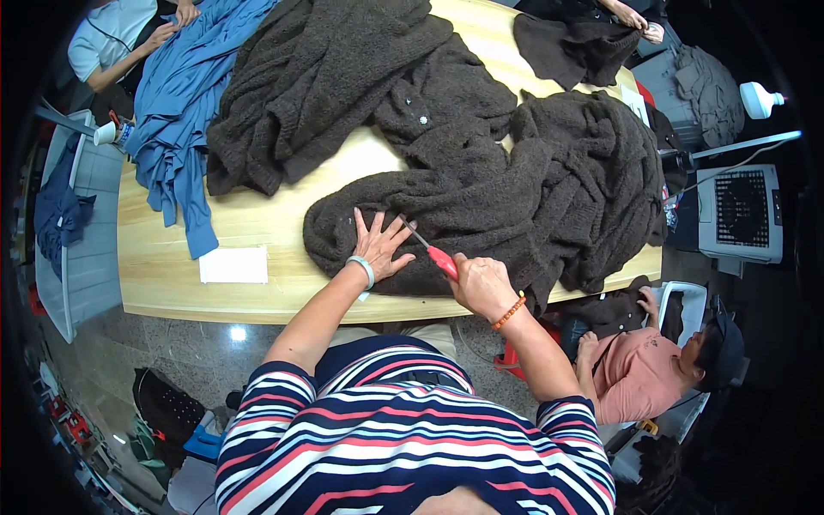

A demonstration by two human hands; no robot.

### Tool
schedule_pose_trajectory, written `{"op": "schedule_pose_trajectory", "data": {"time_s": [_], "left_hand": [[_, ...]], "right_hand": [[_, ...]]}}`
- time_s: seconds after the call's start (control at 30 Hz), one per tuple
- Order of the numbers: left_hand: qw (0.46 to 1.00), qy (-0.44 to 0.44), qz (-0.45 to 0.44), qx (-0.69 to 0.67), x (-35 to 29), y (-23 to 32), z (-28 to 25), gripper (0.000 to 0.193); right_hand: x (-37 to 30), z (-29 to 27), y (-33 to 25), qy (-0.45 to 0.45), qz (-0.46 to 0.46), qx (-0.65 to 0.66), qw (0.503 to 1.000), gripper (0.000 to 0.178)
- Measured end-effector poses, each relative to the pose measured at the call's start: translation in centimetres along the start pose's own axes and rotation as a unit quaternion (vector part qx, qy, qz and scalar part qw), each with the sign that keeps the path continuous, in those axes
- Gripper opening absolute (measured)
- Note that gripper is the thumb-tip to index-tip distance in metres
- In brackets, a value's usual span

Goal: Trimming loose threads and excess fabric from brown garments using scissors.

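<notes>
A dark brown knitted garment (463,202) lies bunched across the table in front of me. My left hand (378,249) rests flat on its near left part, fingers spread, pressing the knit. Gripped in my right hand (482,285) is a red-handled tool (442,262) with a slim metal end. That metal end reaches to the knit right beside my left fingertips; its exact tip shape is too small to tell. A small pale speck shows on the knit near my left fingers.
More brown knitwear (318,77) and blue garments (184,112) are heaped on the wooden table (163,287). A white paper (233,265) lies at left. Other people's hands work at the far corners. A person in a pink shirt (639,378) sits at right, near a white bin (687,300).
</notes>
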State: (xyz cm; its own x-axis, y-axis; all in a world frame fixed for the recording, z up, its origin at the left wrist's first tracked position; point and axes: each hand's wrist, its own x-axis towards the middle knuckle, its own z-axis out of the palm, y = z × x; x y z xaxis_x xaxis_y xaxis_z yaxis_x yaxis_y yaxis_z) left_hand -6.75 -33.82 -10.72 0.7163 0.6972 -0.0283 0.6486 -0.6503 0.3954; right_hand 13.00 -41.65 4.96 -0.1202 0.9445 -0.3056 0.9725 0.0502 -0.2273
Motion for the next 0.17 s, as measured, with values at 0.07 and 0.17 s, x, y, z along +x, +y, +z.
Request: {"op": "schedule_pose_trajectory", "data": {"time_s": [0.07, 0.17], "left_hand": [[1.000, -0.008, -0.001, -0.002, 0.1, 0.0, -0.1, 0.068], [1.000, 0.013, 0.012, 0.016, 0.1, 0.0, 0.0, 0.070]], "right_hand": [[0.5, -0.2, -0.5, -0.005, 0.006, 0.007, 1.000, 0.021], [1.1, 0.0, -2.3, -0.020, -0.042, 0.005, 0.999, 0.022]]}}
